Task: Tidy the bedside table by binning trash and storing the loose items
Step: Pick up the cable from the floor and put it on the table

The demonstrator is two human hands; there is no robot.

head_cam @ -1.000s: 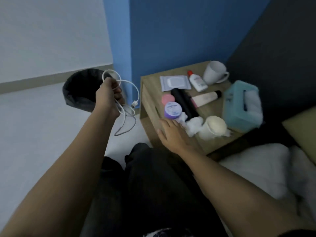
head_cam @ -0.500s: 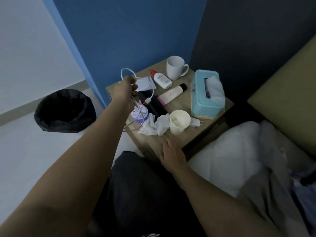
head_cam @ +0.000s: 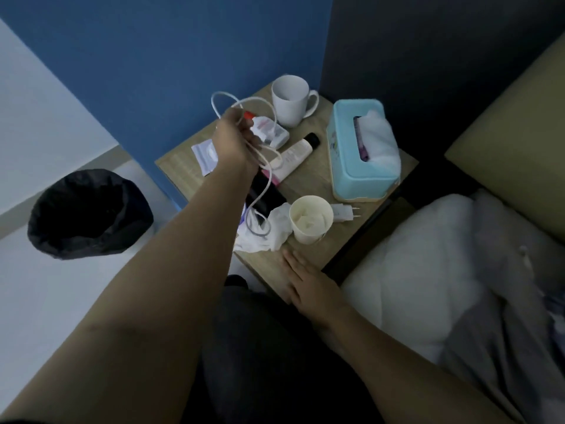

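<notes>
**Inspector:** Cable first. Where is it?

**Operator:** I see the white cable (head_cam: 265, 166) bunched in the left hand (head_cam: 234, 142), fingers closed round it, held above the middle of the bedside table (head_cam: 180, 169). One loop stands up over the knuckles; the rest hangs down in front of a black object (head_cam: 269, 195) lying on the tabletop.

**Inspector:** Right hand?

**Operator:** The right hand (head_cam: 308, 286) lies flat on the table's near edge, fingers together and extended, gripping nothing.

**Inspector:** Items on the surface?

**Operator:** I count a white mug (head_cam: 290, 99) at the far corner, upright. A teal tissue box (head_cam: 360, 148) along the right side, tissue sticking out of its slot. A small bottle with a red cap (head_cam: 272, 131) lies partly behind the left hand, and a cream tube with a black cap (head_cam: 295, 153) lies just beside it. A flat white sachet (head_cam: 204, 153) sits near the left edge. Near the front stands a paper cup (head_cam: 310, 220), touching crumpled tissue (head_cam: 275, 229) on its left. A white plug adapter (head_cam: 344, 212) lies just right of the cup, prongs pointing towards the bed.

**Inspector:** Bin?

**Operator:** A black-lined bin (head_cam: 88, 214) stands on the floor to the left of the table, well apart from both hands. I cannot tell what is in it.
</notes>
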